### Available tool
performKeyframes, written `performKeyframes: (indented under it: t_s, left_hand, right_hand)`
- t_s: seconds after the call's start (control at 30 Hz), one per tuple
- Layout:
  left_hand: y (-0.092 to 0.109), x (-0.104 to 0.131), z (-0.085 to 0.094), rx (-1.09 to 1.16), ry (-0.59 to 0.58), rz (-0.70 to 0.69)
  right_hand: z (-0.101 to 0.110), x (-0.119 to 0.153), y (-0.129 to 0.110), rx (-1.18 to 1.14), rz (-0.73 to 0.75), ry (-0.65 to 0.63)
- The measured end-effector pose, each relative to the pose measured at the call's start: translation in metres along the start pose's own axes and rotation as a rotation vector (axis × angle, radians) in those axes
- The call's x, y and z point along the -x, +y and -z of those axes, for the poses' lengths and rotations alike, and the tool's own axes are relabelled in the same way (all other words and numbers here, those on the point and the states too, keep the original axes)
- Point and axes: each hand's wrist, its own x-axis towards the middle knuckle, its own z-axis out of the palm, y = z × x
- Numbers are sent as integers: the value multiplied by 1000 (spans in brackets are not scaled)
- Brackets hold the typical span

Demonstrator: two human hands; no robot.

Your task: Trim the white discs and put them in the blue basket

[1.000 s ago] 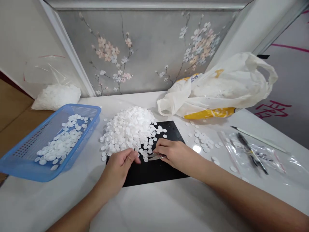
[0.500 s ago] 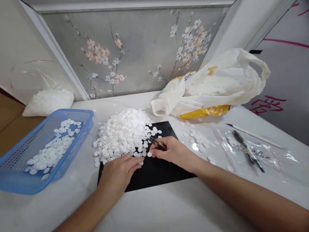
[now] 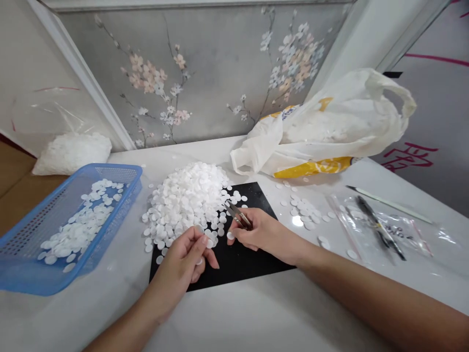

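My left hand (image 3: 185,259) is raised over the left side of a black mat (image 3: 242,259). Its thumb and forefinger pinch a small white disc (image 3: 209,243), and another white disc (image 3: 199,262) shows among the lower fingers. My right hand (image 3: 256,230) grips small metal snips (image 3: 238,213). Their two blades stand apart and point at the heap of white discs (image 3: 190,195); the handle end is hidden in the palm. At that hand's fingertips there is also a white disc (image 3: 230,235). The heap covers the mat's back left part and spills onto the table.
On the left stands a blue plastic basket (image 3: 137,178) with white discs inside, a filled clear bag (image 3: 73,151) behind it. A white carrier bag (image 3: 330,132) lies at the back right. Loose discs (image 3: 304,210), a clear zip bag (image 3: 351,234), a black pen (image 3: 379,227) and a white craft knife (image 3: 388,204) lie right.
My left hand has lifted from the heap's edge and turned, with a disc now pinched in its fingers. The snips' blades have spread apart; my right hand stays almost in place.
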Motion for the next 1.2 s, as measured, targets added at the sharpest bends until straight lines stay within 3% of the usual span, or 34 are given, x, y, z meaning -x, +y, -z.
performKeyframes:
  t_s: [0.17, 0.3, 0.37, 0.5, 0.67, 0.8, 0.9, 1.07, 1.2]
  left_hand:
    - [1, 0, -1, 210, 6, 135]
    - [2, 0, 0, 286, 25, 147]
    - [4, 2, 0, 318, 32, 135]
    - [7, 3, 2, 295, 71, 61]
    - [4, -1, 9, -5, 155, -52]
    - [-2, -4, 11, -708, 235, -265]
    - [-6, -6, 11, -1029, 238, -397]
    - [-10, -11, 11, -1125, 232, -453]
    - [-6, -11, 11, -1000, 231, -422]
  right_hand:
    - [0, -2, 6, -18, 16, 22]
    - [1, -4, 9, -57, 48, 14]
    - [1, -5, 9, 33, 92, 31]
    - [0, -5, 10, 442, 233, 125]
    - [-3, -7, 14, 673, 370, 69]
    - [-3, -9, 15, 690, 316, 75]
    - [-1, -10, 13, 677, 288, 87]
    - [1, -11, 11, 676, 299, 49]
    - [0, -13, 13, 698, 322, 82]
